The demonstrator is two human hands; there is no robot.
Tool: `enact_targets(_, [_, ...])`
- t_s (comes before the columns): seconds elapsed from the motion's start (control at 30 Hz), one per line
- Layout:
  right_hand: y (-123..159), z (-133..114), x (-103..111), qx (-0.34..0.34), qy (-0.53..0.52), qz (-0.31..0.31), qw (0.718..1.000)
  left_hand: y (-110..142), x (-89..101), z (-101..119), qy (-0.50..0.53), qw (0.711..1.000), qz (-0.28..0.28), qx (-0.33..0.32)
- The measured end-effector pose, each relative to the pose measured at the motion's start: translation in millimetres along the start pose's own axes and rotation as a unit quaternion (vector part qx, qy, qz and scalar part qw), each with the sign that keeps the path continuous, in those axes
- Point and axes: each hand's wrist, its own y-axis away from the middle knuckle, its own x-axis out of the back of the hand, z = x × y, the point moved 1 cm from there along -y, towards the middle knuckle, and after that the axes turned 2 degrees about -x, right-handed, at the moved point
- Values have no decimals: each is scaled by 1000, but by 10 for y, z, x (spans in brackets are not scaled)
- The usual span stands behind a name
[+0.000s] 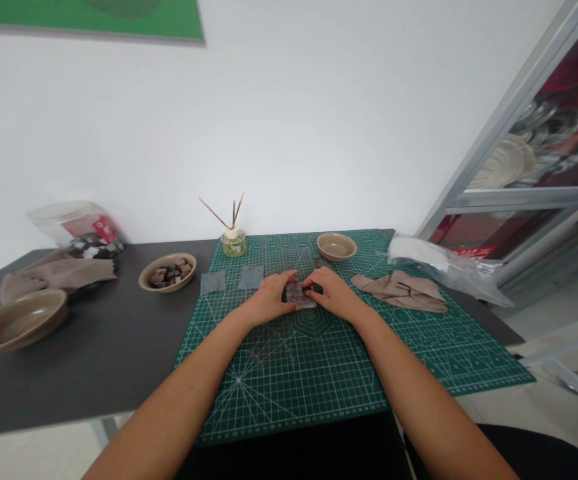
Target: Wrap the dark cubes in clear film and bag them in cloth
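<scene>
On the green cutting mat (269, 393) lies a flat, dark grey-brown mottled piece (296, 293), partly covered by my fingers. My left hand (271, 298) grips its left side, thumb at the near edge and fingers at the far edge. Over its right part, my right hand (336, 293) has thumb and forefinger closed in a pinch. Something dark shows by those fingertips, too small to name. Two thin grey-blue squares, a left one (213, 282) and a right one (251, 277), lie flat left of my hands. Just beyond my right hand is a small dark item (321, 262).
A bowl of small brown and dark blocks (170, 273) stands left of the mat. Another bowl (337, 246) and a reed diffuser (233, 241) stand at the back. Brown cloth (403, 291) and a plastic bag (443, 263) lie right. Far left are a large bowl (19, 320) and a clear jar (76, 227).
</scene>
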Motion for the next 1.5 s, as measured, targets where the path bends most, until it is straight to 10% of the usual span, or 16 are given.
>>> enact_targets(1.5, [13,41,-27,33,-10,-4,999,-15,-1,3,-2,1000,1,-6])
